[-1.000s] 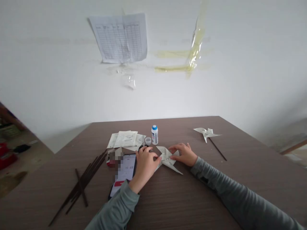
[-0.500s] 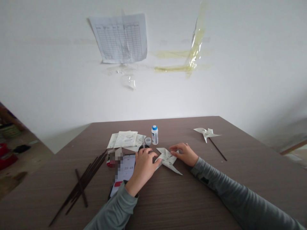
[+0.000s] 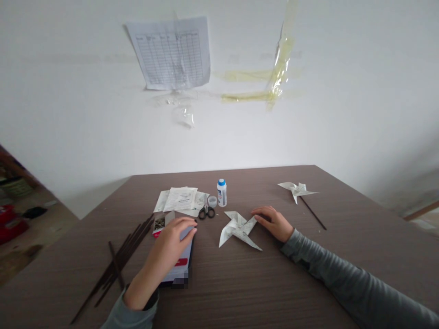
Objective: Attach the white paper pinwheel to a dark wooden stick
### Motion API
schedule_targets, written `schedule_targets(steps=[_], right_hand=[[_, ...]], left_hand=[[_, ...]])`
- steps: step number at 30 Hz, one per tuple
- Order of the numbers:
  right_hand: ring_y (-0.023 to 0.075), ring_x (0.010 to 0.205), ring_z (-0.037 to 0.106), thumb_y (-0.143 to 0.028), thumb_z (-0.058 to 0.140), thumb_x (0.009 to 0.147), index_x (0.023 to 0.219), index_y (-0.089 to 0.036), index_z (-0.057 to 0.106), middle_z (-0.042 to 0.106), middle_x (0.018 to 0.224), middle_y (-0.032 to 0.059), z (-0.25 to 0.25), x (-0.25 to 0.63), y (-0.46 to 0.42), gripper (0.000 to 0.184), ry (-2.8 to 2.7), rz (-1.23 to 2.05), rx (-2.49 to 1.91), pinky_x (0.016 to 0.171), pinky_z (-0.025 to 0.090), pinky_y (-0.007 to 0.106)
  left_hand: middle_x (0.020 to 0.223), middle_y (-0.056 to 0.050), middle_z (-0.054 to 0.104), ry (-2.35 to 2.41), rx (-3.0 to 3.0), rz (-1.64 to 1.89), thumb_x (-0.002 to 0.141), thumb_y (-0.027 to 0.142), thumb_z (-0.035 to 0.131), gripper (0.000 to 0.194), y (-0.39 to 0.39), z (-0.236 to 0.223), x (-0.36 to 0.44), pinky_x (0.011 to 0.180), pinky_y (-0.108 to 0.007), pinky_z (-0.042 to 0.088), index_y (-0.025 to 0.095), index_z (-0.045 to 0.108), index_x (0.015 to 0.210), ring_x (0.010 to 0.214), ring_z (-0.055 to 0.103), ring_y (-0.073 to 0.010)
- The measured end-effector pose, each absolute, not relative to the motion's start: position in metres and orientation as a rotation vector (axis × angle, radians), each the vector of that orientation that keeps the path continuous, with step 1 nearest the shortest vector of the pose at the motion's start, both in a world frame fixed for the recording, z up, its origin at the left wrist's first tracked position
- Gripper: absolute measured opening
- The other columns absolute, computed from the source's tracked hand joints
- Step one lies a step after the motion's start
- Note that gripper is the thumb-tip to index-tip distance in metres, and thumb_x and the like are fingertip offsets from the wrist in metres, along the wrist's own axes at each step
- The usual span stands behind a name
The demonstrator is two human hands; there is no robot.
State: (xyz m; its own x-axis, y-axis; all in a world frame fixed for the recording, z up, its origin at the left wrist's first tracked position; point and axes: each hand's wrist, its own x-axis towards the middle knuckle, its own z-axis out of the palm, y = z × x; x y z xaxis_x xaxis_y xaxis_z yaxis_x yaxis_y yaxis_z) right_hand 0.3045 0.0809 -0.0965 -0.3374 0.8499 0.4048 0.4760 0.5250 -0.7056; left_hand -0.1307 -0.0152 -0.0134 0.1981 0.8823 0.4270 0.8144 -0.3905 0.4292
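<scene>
A folded paper pinwheel [image 3: 239, 230] printed with text lies flat on the table, without a stick. My right hand [image 3: 275, 222] rests at its right side, thumb and fingers apart, fingertips at or very close to one blade tip; contact is hard to tell. Over the phone [image 3: 185, 252] hovers my left hand [image 3: 173, 240], fingers loosely curved, the thumb apart from them and nothing visible between. Just behind that hand sits a small open box [image 3: 159, 224] of small metal pieces, partly covered.
Black-handled scissors [image 3: 206, 212], a round tape roll [image 3: 212, 201] and a white glue bottle [image 3: 222, 195] stand behind the pinwheel. Paper sheets [image 3: 180, 199] lie back left, dark sticks [image 3: 121, 256] at left. A finished pinwheel [image 3: 297, 189] on a stick lies back right.
My left hand has left the pinwheel and moved left over the phone, uncovering the scissors. My right hand has shifted slightly right. The pinwheel stays where it was.
</scene>
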Motion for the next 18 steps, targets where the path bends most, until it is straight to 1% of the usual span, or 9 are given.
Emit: schedule_targets(steps=[2, 4, 6, 8, 10, 12, 15, 18], right_hand=[[0.0436, 0.138, 0.092, -0.056, 0.082, 0.12, 0.124, -0.032, 0.102, 0.1, 0.137, 0.0155, -0.096, 0.304, 0.081, 0.031, -1.994, 0.602, -1.075, 0.132, 0.072, 0.066], [0.0431, 0.136, 0.093, -0.053, 0.082, 0.12, 0.122, -0.032, 0.102, 0.1, 0.135, 0.0154, -0.094, 0.301, 0.08, 0.029, -2.0, 0.594, -1.071, 0.131, 0.072, 0.065], [0.0424, 0.135, 0.093, -0.052, 0.083, 0.121, 0.121, -0.031, 0.102, 0.1, 0.134, 0.0152, -0.091, 0.298, 0.078, 0.028, -2.006, 0.587, -1.073, 0.13, 0.072, 0.063], [0.0417, 0.132, 0.094, -0.053, 0.083, 0.121, 0.119, -0.032, 0.102, 0.1, 0.132, 0.0147, -0.088, 0.296, 0.077, 0.028, -2.011, 0.58, -1.082, 0.128, 0.073, 0.062], [0.0412, 0.129, 0.094, -0.055, 0.083, 0.122, 0.117, -0.032, 0.101, 0.1, 0.129, 0.0144, -0.086, 0.295, 0.076, 0.03, -2.017, 0.575, -1.088, 0.126, 0.073, 0.062], [0.0411, 0.128, 0.093, -0.056, 0.082, 0.122, 0.115, -0.032, 0.101, 0.1, 0.128, 0.0145, -0.086, 0.295, 0.076, 0.032, -2.02, 0.579, -1.087, 0.125, 0.073, 0.062], [0.0408, 0.128, 0.092, -0.054, 0.081, 0.122, 0.115, -0.031, 0.101, 0.1, 0.128, 0.0144, -0.086, 0.296, 0.077, 0.031, -2.024, 0.59, -1.081, 0.126, 0.072, 0.063], [0.0405, 0.127, 0.092, -0.052, 0.08, 0.121, 0.114, -0.032, 0.101, 0.1, 0.128, 0.014, -0.086, 0.296, 0.077, 0.03, -2.023, 0.591, -1.091, 0.126, 0.071, 0.063]], left_hand=[[0.129, -0.01, 0.102, 1.87, 2.283, 0.966, 0.112, 0.038, 0.074, 0.026, -0.021, -0.01, -0.152, 0.12, -0.046, 0.077, 0.029, 0.098, 0.111, 0.126, 0.095, -0.0354], [0.129, -0.012, 0.103, 2.134, 2.194, 0.895, 0.111, 0.035, 0.071, 0.029, -0.026, -0.006, -0.172, 0.12, -0.047, 0.075, 0.029, 0.099, 0.113, 0.128, 0.094, -0.0381], [0.133, -0.016, 0.102, 2.415, 2.107, 0.711, 0.113, 0.028, 0.065, 0.035, -0.03, -0.001, -0.187, 0.119, -0.051, 0.074, 0.025, 0.1, 0.117, 0.129, 0.094, -0.0418], [0.139, -0.02, 0.1, 2.604, 2.051, 0.468, 0.12, 0.025, 0.057, 0.045, -0.03, 0.005, -0.195, 0.117, -0.054, 0.073, 0.02, 0.102, 0.127, 0.131, 0.094, -0.0448], [0.14, -0.024, 0.099, 2.702, 1.994, 0.283, 0.123, 0.024, 0.054, 0.049, -0.03, 0.012, -0.198, 0.113, -0.056, 0.074, 0.017, 0.102, 0.134, 0.13, 0.094, -0.0472], [0.143, -0.024, 0.099, 2.757, 1.962, 0.213, 0.125, 0.023, 0.055, 0.05, -0.03, 0.018, -0.196, 0.11, -0.056, 0.074, 0.017, 0.102, 0.138, 0.13, 0.094, -0.0476], [0.146, -0.024, 0.098, 2.797, 1.933, 0.132, 0.127, 0.022, 0.051, 0.053, -0.03, 0.024, -0.193, 0.109, -0.054, 0.074, 0.018, 0.103, 0.138, 0.131, 0.094, -0.0459], [0.147, -0.025, 0.097, 2.809, 1.893, 0.014, 0.129, 0.023, 0.049, 0.055, -0.029, 0.024, -0.192, 0.111, -0.054, 0.073, 0.017, 0.103, 0.137, 0.137, 0.092, -0.047]])
